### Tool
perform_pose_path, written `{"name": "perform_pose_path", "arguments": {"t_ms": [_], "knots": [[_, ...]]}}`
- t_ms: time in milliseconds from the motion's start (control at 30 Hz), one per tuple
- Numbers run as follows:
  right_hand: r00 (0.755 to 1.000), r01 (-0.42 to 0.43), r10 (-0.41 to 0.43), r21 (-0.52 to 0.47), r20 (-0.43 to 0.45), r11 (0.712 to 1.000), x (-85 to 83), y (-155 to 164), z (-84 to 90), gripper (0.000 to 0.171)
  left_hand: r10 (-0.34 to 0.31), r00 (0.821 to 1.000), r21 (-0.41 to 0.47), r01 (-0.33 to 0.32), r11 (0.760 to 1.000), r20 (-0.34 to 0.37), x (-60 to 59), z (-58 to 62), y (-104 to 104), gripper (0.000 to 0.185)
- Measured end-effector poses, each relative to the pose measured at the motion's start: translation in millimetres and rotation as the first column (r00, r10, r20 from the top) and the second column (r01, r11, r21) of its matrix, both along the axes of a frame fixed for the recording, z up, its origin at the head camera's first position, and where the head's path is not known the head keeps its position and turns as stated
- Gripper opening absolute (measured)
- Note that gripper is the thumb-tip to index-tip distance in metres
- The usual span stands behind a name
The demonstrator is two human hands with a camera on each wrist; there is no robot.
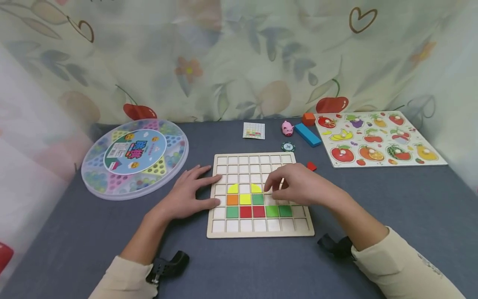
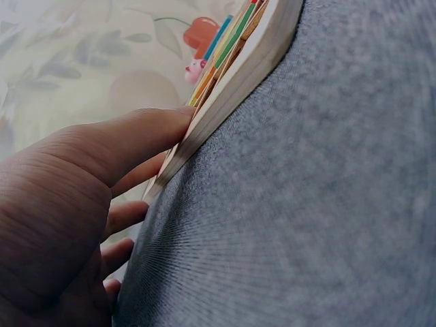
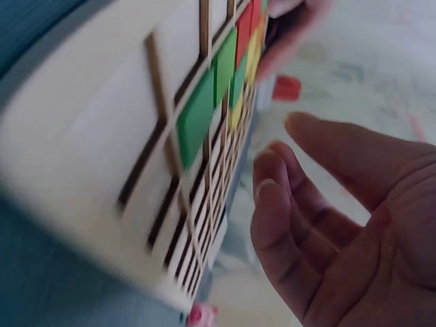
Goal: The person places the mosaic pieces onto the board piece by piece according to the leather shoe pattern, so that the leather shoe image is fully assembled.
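Note:
A wooden grid board (image 1: 261, 230) lies on the grey table with coloured tiles in its middle: two yellow half-rounds (image 1: 233, 189), an orange, yellow and green row (image 1: 245, 199), and a green and red row (image 1: 258, 211). My left hand (image 1: 190, 193) rests flat against the board's left edge, fingers straight; the left wrist view shows its fingers (image 2: 136, 139) touching the board's rim (image 2: 238, 75). My right hand (image 1: 274, 191) hovers over the board's right middle, fingers bent down. In the right wrist view this hand (image 3: 340, 225) is empty beside the board (image 3: 82, 157) and a green tile (image 3: 196, 119).
A round marble game case (image 1: 136, 155) sits at the left. At the back right are a fruit puzzle (image 1: 377, 139), a blue block (image 1: 307, 134), an orange block (image 1: 308, 119), a pink pig (image 1: 287, 128), a round chip (image 1: 288, 146), a red piece (image 1: 311, 166) and a pattern card (image 1: 254, 130).

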State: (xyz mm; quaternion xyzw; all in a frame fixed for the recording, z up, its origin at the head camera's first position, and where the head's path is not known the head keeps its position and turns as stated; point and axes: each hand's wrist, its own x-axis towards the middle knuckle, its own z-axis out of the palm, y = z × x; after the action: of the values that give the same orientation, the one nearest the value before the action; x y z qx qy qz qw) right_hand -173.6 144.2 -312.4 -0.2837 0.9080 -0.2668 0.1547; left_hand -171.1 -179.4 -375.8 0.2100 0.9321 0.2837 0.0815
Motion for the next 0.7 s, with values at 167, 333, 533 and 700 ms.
{"name": "perform_pose_path", "arguments": {"t_ms": [167,333,533,700], "knots": [[0.999,-0.003,0.002,0.018,0.052,1.000,6.4,32.9,6.2,0.019,0.003,1.000,-0.006,-0.003,1.000,0.008,0.9,0.7,0.5,0.071],[0.998,0.025,-0.030,0.081,0.063,0.996,11.1,64.3,9.0,0.029,0.007,1.000,-0.005,-0.007,1.000,0.011,0.9,0.6,0.2,0.071],[0.995,0.076,-0.087,0.188,0.049,0.979,14.5,96.2,4.1,0.029,0.011,1.000,-0.012,-0.011,1.000,0.016,0.3,-0.2,-0.2,0.071],[0.993,0.087,-0.104,0.251,0.055,0.964,13.9,109.8,-5.2,0.029,0.017,1.000,-0.017,-0.017,1.000,0.021,0.0,0.4,-0.3,0.071]]}}
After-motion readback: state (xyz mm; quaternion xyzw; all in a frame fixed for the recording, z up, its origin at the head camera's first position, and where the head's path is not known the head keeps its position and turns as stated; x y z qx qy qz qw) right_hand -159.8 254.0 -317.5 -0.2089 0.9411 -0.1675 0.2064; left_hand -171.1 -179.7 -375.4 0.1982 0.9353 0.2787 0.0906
